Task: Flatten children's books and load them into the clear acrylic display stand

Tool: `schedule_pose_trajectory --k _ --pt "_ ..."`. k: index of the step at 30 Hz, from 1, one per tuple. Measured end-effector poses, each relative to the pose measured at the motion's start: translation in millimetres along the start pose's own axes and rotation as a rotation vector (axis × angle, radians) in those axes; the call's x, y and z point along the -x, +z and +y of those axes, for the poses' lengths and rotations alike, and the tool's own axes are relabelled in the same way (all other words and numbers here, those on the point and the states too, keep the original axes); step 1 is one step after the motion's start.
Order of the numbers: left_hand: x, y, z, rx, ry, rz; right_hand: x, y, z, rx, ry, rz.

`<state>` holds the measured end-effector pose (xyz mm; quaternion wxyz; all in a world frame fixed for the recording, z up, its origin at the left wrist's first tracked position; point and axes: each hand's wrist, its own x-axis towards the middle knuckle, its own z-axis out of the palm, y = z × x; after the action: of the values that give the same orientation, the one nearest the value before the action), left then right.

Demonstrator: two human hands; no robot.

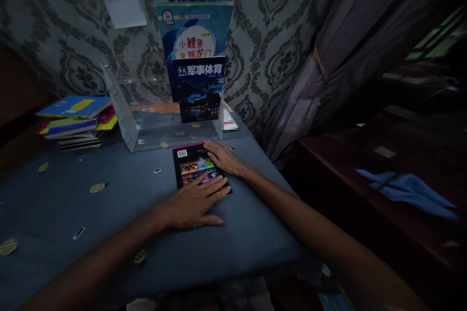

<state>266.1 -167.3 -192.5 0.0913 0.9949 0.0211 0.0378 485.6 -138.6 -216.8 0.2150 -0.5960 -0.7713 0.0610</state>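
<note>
A dark book (186, 159) lies flat on the table, its back cover up, with a barcode and rows of small colourful pictures. My left hand (195, 201) rests across the book's near edge, fingers spread and pointing right. On its far right part lies my right hand (224, 156), palm down with the fingers stretched out. Behind the book stands a clear plastic rack (175, 136). At the rack's right side, a dark blue book (199, 90) stands upright in front of a lighter blue book (195, 34) and another blue one.
A stack of colourful books (78, 119) sits left of the rack on the blue-grey tablecloth (120, 214). Patterned wallpaper (273, 34) is behind. To the right are a tied curtain (302, 87) and a dark red surface with a blue cloth (408, 192).
</note>
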Motion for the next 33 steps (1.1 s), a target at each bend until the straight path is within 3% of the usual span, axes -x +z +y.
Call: schedule_pose_trajectory --k 7,11,15,18,23,33 --pt "-0.2 -4.0 4.3 0.012 -0.089 0.019 18.8 1.6 -8.1 0.03 0.018 0.022" --pt "2.0 1.0 3.6 0.024 -0.09 0.122 44.7 1.1 -12.8 0.007 -0.011 0.039" --pt "2.2 11.0 0.5 -0.047 -0.239 0.215 66.7 -1.7 -20.6 -0.01 -0.03 0.053" --pt "0.1 14.7 0.6 -0.103 -0.325 0.154 78.6 -4.3 -26.8 -0.012 -0.036 0.046" --pt "5.4 12.0 13.6 -0.09 -0.276 0.028 101.5 -8.8 -39.4 -0.002 -0.043 0.047" --pt "46.9 6.3 76.9 0.012 -0.176 -0.103 177.9 -13.1 -83.9 -0.023 -0.081 0.054"
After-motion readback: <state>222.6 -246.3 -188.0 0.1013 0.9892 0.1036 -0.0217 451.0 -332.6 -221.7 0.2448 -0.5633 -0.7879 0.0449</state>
